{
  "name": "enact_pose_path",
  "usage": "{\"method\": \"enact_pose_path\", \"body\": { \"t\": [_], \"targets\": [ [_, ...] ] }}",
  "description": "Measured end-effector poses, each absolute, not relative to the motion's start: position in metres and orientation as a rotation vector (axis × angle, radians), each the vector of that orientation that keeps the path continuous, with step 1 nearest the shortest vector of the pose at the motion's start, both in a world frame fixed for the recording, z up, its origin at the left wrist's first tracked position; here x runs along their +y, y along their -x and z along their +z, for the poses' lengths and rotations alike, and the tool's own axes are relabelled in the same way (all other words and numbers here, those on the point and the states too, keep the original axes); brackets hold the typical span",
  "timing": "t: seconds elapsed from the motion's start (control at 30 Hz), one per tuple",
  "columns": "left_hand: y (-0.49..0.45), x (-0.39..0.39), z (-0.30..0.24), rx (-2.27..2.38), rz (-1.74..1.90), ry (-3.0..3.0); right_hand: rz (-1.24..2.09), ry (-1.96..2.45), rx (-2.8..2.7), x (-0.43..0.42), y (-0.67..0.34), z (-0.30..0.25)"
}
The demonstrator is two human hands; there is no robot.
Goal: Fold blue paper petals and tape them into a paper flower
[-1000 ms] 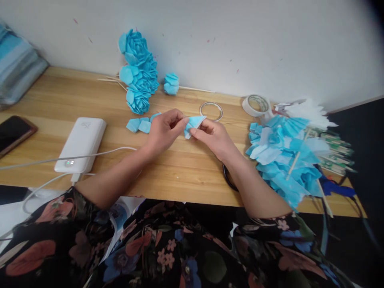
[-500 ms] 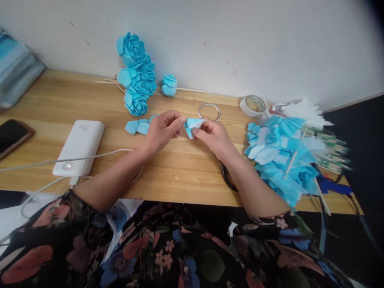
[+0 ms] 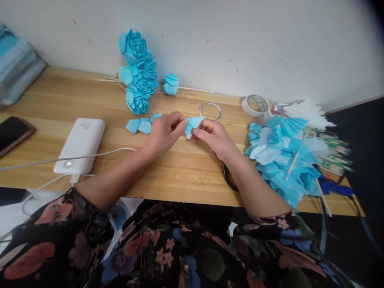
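Pinching hands: left hand [image 3: 163, 134] and right hand [image 3: 214, 138] meet fingertip to fingertip, both clamped on one blue paper piece [image 3: 193, 123].
Position: the blue paper piece sits between the two hands, just above the table [image 3: 180, 172], with the left hand at its left edge and the right hand at its right.
Behind: tape ring [image 3: 211, 111]; paper flowers [image 3: 138, 76].
Sides: power bank [image 3: 81, 144] to the left; paper pile [image 3: 282, 156] to the right.

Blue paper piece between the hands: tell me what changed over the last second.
Almost nothing. The left hand and right hand still pinch the blue paper piece above the table; only the fingers shifted slightly along its folds. Nothing was picked up or let go. The paper flowers, power bank and tape roll stayed put.
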State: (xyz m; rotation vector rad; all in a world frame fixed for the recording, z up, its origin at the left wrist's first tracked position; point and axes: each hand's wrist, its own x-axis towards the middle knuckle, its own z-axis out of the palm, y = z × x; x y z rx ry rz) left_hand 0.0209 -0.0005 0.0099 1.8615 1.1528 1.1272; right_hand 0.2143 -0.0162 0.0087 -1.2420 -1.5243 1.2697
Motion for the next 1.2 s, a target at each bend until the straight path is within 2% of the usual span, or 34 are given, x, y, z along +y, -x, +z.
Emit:
{"method": "enact_pose_path", "body": {
  "t": [0.13,0.33,0.67,0.93,1.2],
  "targets": [
    [-0.021,0.001,0.008,1.181,1.142,-1.866,1.348,1.214,-1.503,-0.017,-0.214,0.012],
    [-0.022,-0.001,0.009,1.104,1.126,-1.857,1.236,1.261,-1.464,-0.016,-0.212,0.006],
    [-0.017,0.014,0.007,0.838,0.969,-1.075,1.117,1.274,-1.489,-0.011,-0.218,0.000],
    [-0.018,0.008,0.006,0.827,0.891,-1.282,1.150,1.246,-1.444,-0.012,-0.216,0.002],
    [-0.019,0.010,0.003,0.899,0.971,-1.266,1.169,1.233,-1.464,-0.012,-0.216,0.000]
  ]
}}
